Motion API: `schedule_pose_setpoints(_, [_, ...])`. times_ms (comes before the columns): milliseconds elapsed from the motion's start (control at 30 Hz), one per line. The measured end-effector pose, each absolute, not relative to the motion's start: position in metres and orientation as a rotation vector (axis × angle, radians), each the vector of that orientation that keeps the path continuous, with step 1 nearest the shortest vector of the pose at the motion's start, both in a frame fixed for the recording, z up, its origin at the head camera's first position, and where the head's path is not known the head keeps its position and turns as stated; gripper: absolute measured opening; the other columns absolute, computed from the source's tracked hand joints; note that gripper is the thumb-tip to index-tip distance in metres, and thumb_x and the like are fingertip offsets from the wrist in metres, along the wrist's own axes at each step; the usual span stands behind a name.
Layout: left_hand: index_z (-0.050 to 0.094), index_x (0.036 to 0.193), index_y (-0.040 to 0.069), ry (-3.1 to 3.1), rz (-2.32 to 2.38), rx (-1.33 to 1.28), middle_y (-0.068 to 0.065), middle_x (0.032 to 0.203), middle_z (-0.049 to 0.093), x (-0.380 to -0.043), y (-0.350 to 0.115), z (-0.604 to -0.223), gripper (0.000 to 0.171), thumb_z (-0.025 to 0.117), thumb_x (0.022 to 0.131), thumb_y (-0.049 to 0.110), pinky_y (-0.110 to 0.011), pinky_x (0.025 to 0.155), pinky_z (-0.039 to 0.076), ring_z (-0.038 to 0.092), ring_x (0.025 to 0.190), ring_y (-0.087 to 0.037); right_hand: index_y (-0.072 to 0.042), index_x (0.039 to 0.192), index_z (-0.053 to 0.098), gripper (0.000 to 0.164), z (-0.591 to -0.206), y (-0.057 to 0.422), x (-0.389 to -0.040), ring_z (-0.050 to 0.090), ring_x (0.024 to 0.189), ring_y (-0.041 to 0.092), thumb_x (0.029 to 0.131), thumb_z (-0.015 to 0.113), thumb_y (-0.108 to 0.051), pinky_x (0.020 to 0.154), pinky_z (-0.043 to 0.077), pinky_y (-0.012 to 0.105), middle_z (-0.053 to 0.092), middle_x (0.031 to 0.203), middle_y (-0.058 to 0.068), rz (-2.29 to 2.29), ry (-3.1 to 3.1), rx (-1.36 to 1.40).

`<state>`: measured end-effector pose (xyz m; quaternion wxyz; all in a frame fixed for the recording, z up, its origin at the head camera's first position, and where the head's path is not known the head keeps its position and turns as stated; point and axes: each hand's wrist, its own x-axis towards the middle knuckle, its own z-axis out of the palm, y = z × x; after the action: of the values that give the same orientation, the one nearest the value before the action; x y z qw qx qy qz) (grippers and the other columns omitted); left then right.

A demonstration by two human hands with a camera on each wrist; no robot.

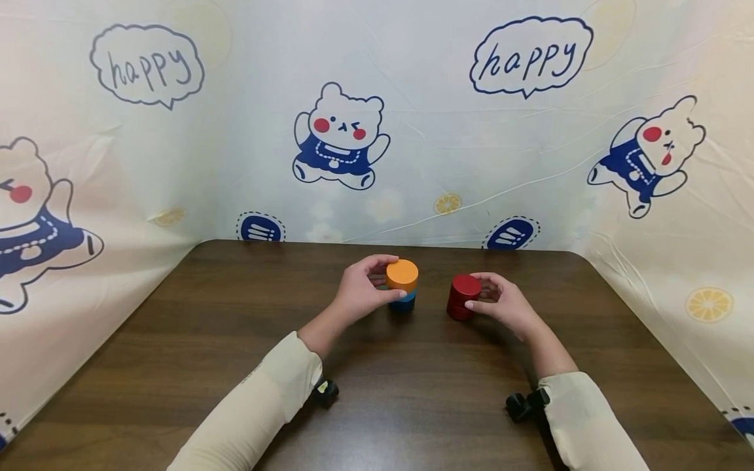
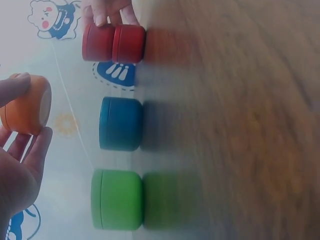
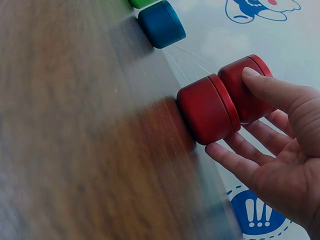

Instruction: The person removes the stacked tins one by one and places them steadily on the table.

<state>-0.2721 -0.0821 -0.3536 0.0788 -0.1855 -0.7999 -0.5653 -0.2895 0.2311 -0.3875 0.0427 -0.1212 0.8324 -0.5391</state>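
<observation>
My left hand [image 1: 362, 289] pinches a small round orange tin [image 1: 402, 276] between thumb and fingers, raised off the table. Seen from the head, it overlaps a blue tin [image 1: 403, 304]; the left wrist view shows that blue tin [image 2: 121, 124] standing on the table, apart from the orange one. My right hand [image 1: 503, 304] holds the upper red tin [image 3: 245, 87], which sits on a lower red tin [image 3: 207, 110]. The little finger lies close to the lower red tin. A green tin [image 2: 117, 200] stands beside the blue one; the head view does not show it.
The tins stand toward the far side of a brown wooden table [image 1: 235, 327]. A printed curtain [image 1: 412, 131] hangs behind and at both sides. A small black camera [image 1: 324, 392] is on the left wrist, and another black camera [image 1: 520, 407] on the right.
</observation>
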Motion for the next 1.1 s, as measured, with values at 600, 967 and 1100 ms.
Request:
schedule_pose_setpoints(600, [0.061, 0.127, 0.013, -2.406, -1.720, -0.437, -0.006, 0.123, 0.061, -0.271, -0.116, -0.355, 0.056, 0.085, 0.076, 0.015, -0.036, 0.095, 0.050, 0.061, 0.111, -0.023, -0.007, 0.138, 0.047, 0.063, -0.391, 0.233, -0.292, 0.053, 0.119, 0.033, 0.084, 0.078, -0.020, 0.100, 0.045, 0.049, 0.058, 0.129, 0.017, -1.638, 2.563, -0.378])
schedule_pose_setpoints(967, [0.060, 0.128, 0.016, -2.429, -1.723, -0.400, -0.005, 0.126, 0.060, -0.274, -0.135, -0.358, 0.057, 0.085, 0.077, 0.015, -0.037, 0.096, 0.049, 0.060, 0.115, -0.023, -0.008, 0.140, 0.047, 0.063, -0.389, 0.232, -0.289, 0.053, 0.119, 0.033, 0.085, 0.077, -0.019, 0.100, 0.046, 0.048, 0.058, 0.130, 0.017, -1.641, 2.556, -0.373])
schedule_pose_setpoints(1100, [0.060, 0.128, 0.016, -2.444, -1.761, -0.398, -0.005, 0.128, 0.059, -0.274, -0.141, -0.357, 0.057, 0.085, 0.077, 0.013, -0.038, 0.096, 0.050, 0.060, 0.115, -0.024, -0.005, 0.140, 0.045, 0.062, -0.379, 0.228, -0.281, 0.052, 0.120, 0.035, 0.087, 0.075, -0.015, 0.100, 0.046, 0.049, 0.057, 0.131, 0.020, -1.633, 2.545, -0.360])
